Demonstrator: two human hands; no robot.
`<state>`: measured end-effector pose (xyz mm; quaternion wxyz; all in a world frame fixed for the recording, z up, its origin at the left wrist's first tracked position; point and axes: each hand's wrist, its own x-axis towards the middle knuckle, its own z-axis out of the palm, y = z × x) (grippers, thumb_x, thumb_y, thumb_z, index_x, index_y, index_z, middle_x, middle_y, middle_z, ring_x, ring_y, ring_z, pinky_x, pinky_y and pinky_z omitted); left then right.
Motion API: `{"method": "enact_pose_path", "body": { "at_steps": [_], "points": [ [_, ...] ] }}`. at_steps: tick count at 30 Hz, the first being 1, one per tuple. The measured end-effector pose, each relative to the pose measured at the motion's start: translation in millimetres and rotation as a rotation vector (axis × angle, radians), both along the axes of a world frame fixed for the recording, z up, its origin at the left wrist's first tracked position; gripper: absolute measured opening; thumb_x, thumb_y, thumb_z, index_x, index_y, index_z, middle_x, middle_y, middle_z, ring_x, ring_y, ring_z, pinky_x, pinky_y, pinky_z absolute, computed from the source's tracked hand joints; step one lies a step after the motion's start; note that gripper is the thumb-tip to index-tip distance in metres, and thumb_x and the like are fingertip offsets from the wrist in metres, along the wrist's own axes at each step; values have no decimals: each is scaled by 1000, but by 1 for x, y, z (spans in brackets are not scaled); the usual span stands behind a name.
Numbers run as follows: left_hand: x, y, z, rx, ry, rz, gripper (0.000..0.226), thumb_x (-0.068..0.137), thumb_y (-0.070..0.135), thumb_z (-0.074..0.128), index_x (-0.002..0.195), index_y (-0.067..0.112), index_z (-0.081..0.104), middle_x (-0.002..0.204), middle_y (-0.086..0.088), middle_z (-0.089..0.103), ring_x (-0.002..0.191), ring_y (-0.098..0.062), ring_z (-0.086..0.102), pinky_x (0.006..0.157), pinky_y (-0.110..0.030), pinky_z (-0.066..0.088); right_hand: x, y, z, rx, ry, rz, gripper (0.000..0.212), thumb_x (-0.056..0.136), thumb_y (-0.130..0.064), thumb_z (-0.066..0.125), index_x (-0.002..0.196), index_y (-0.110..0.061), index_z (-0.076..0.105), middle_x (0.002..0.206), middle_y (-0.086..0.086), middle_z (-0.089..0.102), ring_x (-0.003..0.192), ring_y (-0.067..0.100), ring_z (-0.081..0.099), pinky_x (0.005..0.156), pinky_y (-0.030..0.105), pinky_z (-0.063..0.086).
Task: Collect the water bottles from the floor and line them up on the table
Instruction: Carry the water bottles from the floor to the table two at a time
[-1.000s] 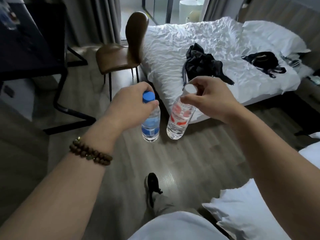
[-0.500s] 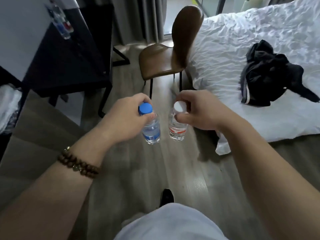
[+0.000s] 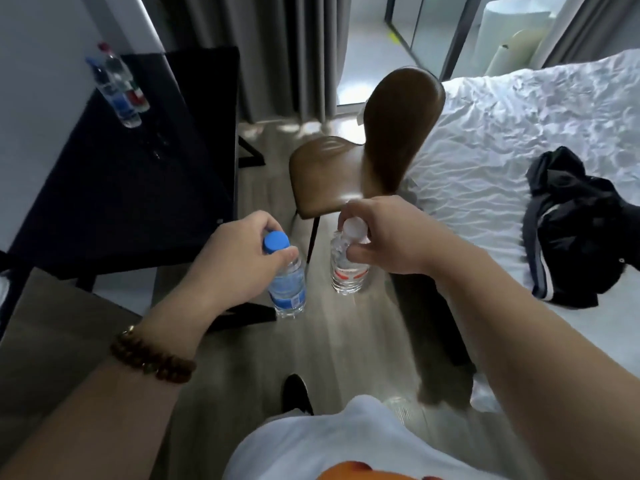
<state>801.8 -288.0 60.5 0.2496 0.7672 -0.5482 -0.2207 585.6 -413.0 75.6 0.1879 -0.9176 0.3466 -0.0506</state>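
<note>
My left hand (image 3: 235, 261) grips a blue-capped water bottle (image 3: 288, 289) by its neck, hanging above the wooden floor. My right hand (image 3: 388, 237) holds a white-capped bottle with a red label (image 3: 348, 275) the same way, just to the right of the first. A black table (image 3: 138, 188) stands at the left. Two bottles stand at its far left corner: a blue-labelled bottle (image 3: 116, 95) and a red-labelled bottle (image 3: 133, 88) close behind it.
A brown chair (image 3: 363, 161) stands straight ahead between the table and a white bed (image 3: 519, 140). Dark clothing (image 3: 581, 230) lies on the bed. Grey curtains (image 3: 277, 53) hang behind. My black shoe (image 3: 296, 393) is on the floor below the bottles.
The view has swung left toward the table, which now fills more of the left side. Both hands keep their bottles and have stayed side by side.
</note>
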Motion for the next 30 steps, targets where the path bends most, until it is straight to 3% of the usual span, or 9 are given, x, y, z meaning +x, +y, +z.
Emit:
{"method": "enact_pose_path", "body": {
  "at_steps": [8, 11, 14, 16, 20, 22, 28, 30],
  "points": [
    [87, -132, -2, 23, 51, 7, 22, 85, 47, 77, 91, 39, 57, 80, 15, 67, 72, -3, 64, 61, -22, 46, 91, -135, 4, 63, 10, 17, 34, 78, -28, 72, 108, -19, 60, 99, 4, 64, 92, 26, 59, 79, 43, 52],
    [115, -182, -4, 12, 46, 45, 23, 85, 46, 78, 90, 38, 57, 78, 17, 67, 73, 3, 63, 59, -19, 44, 124, -191, 0, 83, -29, 65, 31, 82, -35, 73, 106, -23, 59, 96, 0, 64, 91, 24, 60, 78, 39, 52],
    [140, -231, -13, 2, 37, 77, 23, 85, 45, 78, 89, 35, 57, 77, 29, 63, 68, 7, 60, 55, -14, 38, 158, -252, -13, 49, -48, 147, 29, 89, -46, 71, 105, -26, 59, 91, -6, 61, 89, 20, 59, 71, 31, 42],
    [150, -261, -20, -4, 21, 142, 23, 86, 45, 77, 90, 35, 57, 78, 35, 61, 68, 9, 59, 54, -14, 37, 184, -290, -20, 12, -44, 236, 31, 91, -47, 67, 107, -22, 58, 94, -1, 63, 89, 22, 59, 73, 34, 45],
    [163, -302, -20, 17, 43, 317, 20, 87, 42, 75, 92, 35, 57, 80, 20, 65, 75, 1, 62, 57, -19, 46, 221, -353, -19, 33, -6, 389, 27, 92, -41, 61, 114, -27, 57, 99, -1, 59, 91, 24, 60, 77, 39, 52],
    [172, -317, -14, 38, 41, 397, 19, 88, 44, 73, 93, 38, 55, 82, 21, 65, 73, -2, 63, 56, -20, 49, 243, -383, -18, 50, -4, 449, 26, 92, -39, 61, 115, -28, 57, 102, -1, 60, 93, 23, 61, 79, 39, 52],
    [215, -343, -9, 66, 34, 569, 20, 86, 49, 74, 93, 42, 56, 85, 23, 65, 74, -2, 64, 53, -17, 50, 326, -437, -29, 41, -67, 585, 23, 90, -38, 62, 109, -26, 58, 89, -8, 49, 85, 21, 58, 69, 32, 41],
    [233, -347, -11, 84, 37, 601, 21, 85, 49, 75, 92, 42, 57, 86, 26, 65, 76, 2, 65, 55, -17, 50, 351, -447, -34, 69, -69, 617, 22, 91, -40, 61, 108, -27, 58, 92, -7, 53, 86, 20, 58, 68, 31, 41]
  ]
}}
